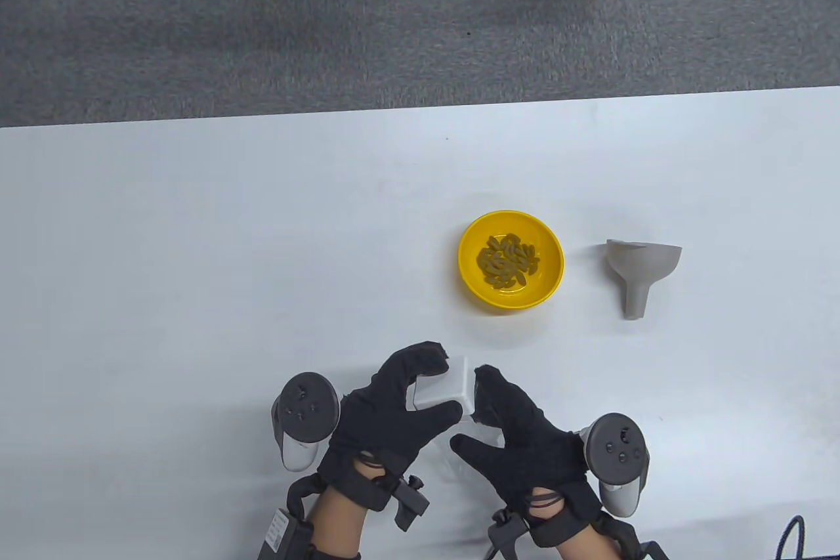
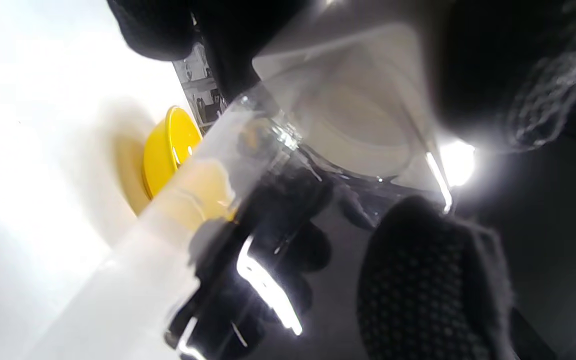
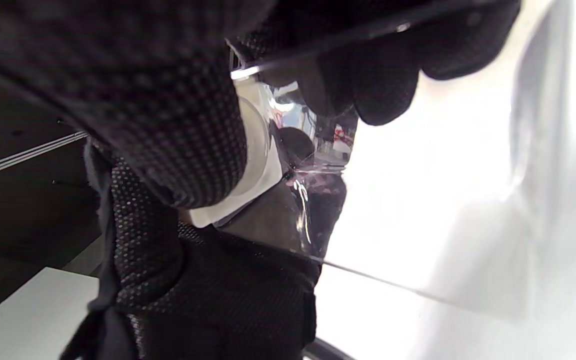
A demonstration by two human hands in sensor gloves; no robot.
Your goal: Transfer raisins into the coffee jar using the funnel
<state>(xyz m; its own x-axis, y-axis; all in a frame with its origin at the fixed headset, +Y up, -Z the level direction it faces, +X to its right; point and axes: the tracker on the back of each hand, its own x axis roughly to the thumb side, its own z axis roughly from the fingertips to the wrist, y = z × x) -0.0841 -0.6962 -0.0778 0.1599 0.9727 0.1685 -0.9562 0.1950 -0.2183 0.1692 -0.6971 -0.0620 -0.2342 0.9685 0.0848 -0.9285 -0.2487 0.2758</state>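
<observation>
The coffee jar, clear glass with a white lid [image 1: 453, 389], is held between both hands near the table's front edge. My left hand [image 1: 441, 384] grips it around the lid. My right hand [image 1: 474, 412] holds the glass body just right of the lid. The left wrist view shows the jar [image 2: 348, 115] close up, with my thumb [image 2: 428, 280] below it. The right wrist view shows the lid [image 3: 255, 165] behind my thumb [image 3: 178, 125]. A yellow bowl [image 1: 548, 271] holds several raisins [image 1: 506, 260]. A grey funnel [image 1: 640, 268] lies on its side to the bowl's right.
The white table [image 1: 197, 258] has its far edge against a grey carpet. The bowl also shows in the left wrist view [image 2: 168, 145], beyond the jar. A dark cable [image 1: 791, 537] lies at the front right corner.
</observation>
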